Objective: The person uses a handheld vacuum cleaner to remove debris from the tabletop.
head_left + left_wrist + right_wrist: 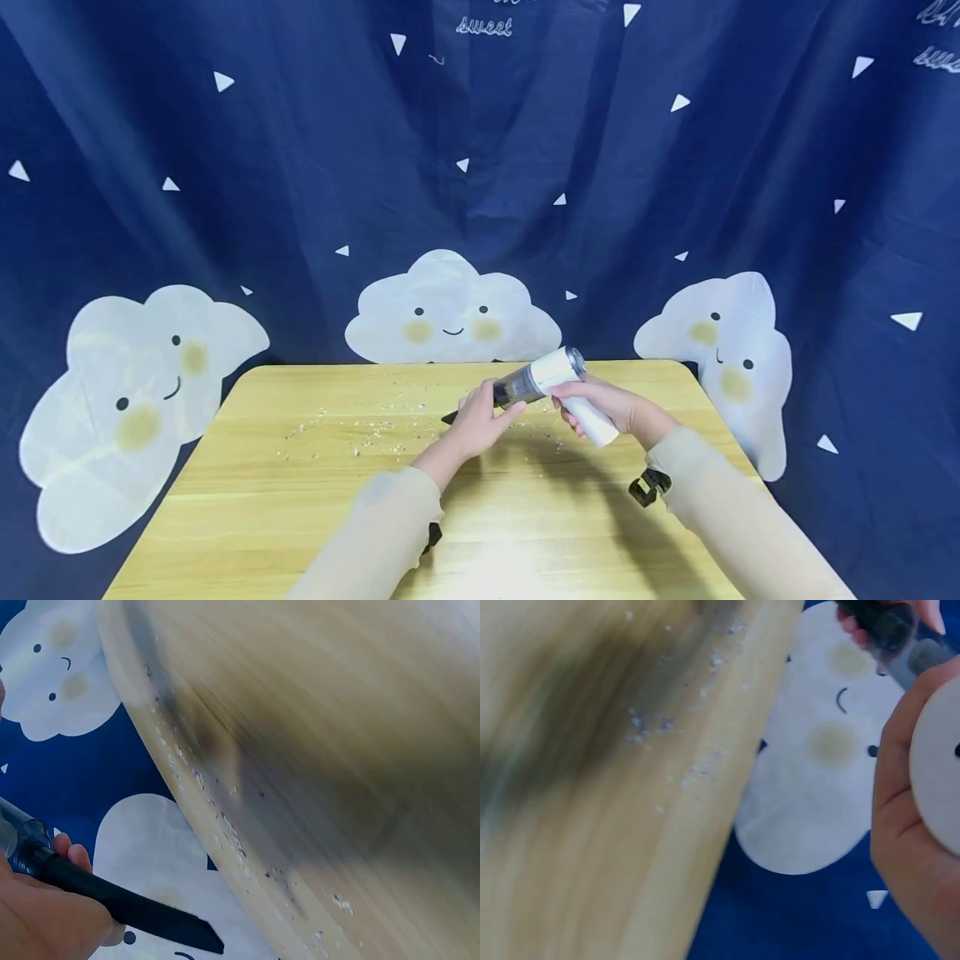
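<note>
A small handheld vacuum [551,371] with a white body, a clear dust cup and a black nozzle [452,417] is held just above a wooden table [300,517]. My right hand [615,408] grips its white handle [939,780]. My left hand [483,417] is curled round the base of the black nozzle [135,907], by the dust cup [900,637]. The nozzle tip points left and down, near scattered crumbs [360,433] on the tabletop. In both wrist views the table looks blurred.
A dark blue curtain with white smiling clouds [450,312] hangs behind and around the table. Crumbs [225,832] lie mostly on the table's far left half, some near the back edge [705,761]. The near part of the tabletop is bare wood.
</note>
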Demonstrator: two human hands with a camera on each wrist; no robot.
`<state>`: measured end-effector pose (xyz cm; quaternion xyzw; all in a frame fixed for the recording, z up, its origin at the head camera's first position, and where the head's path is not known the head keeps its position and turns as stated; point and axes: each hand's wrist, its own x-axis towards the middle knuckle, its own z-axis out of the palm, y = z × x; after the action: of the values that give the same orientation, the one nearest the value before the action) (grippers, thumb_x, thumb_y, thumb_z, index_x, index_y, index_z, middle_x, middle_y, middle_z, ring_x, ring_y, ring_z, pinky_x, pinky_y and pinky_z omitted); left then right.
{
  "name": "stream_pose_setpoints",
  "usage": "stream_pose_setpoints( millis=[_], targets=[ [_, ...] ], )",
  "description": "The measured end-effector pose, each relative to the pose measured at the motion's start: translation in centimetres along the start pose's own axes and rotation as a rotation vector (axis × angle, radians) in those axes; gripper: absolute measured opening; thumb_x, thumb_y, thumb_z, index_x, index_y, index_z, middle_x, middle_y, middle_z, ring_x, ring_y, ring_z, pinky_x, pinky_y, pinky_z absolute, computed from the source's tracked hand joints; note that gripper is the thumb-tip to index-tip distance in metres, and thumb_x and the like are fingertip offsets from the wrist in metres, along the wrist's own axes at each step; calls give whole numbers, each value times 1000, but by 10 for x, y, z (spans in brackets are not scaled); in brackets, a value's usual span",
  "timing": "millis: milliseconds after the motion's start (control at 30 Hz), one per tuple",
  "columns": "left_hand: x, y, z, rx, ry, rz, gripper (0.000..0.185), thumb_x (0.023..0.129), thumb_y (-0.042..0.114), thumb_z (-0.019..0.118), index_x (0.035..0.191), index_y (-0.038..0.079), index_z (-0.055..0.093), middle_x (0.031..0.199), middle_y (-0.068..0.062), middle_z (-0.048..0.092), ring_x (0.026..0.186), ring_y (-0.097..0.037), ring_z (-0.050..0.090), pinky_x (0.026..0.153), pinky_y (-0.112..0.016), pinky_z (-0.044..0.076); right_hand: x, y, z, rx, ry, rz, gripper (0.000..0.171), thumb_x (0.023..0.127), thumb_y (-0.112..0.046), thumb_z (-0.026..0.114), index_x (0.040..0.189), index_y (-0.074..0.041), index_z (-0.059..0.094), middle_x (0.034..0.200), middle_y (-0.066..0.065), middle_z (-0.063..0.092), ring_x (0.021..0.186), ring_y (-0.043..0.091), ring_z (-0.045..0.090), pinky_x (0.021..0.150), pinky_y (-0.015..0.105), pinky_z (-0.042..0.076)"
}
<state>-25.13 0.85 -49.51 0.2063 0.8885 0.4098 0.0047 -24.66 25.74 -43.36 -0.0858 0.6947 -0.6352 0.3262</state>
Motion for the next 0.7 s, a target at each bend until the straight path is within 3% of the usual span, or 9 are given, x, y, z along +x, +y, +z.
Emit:
stream_pose_setpoints(
  millis=[200, 333, 533, 700],
  targets=[
    [-2, 4, 7, -132, -3, -56, 79, 95, 66, 51, 147, 7, 41, 141, -15, 55, 130, -40, 47, 109, -59, 35, -8, -15, 2, -103, 45, 30, 27, 97, -27, 56, 89, -2, 54, 64, 4, 55, 50, 12, 54, 46, 25, 48],
    [-2, 9, 11, -177, -30, -64, 80, 95, 66, 52, 149, 8, 39, 143, -17, 53, 130, -38, 49, 107, -57, 39, -18, -19, 2, -126, 36, 50, 28, 97, -29, 58, 88, -2, 54, 67, 5, 56, 51, 12, 54, 48, 25, 49],
    [-1, 24, 16, -190, -96, -3, 76, 97, 60, 53, 151, 11, 35, 148, -16, 49, 134, -32, 48, 111, -51, 39, -37, -23, -5, -192, 3, 24, 29, 95, -19, 64, 112, 1, 51, 67, 10, 57, 54, 17, 58, 51, 27, 52],
    [1, 33, 24, -168, -137, 4, 76, 98, 62, 48, 153, 12, 34, 148, -16, 49, 133, -32, 49, 110, -50, 40, -47, -28, -14, -206, 5, 102, 37, 92, -16, 64, 119, 4, 49, 69, 12, 61, 57, 19, 62, 55, 30, 55]
  ],
)
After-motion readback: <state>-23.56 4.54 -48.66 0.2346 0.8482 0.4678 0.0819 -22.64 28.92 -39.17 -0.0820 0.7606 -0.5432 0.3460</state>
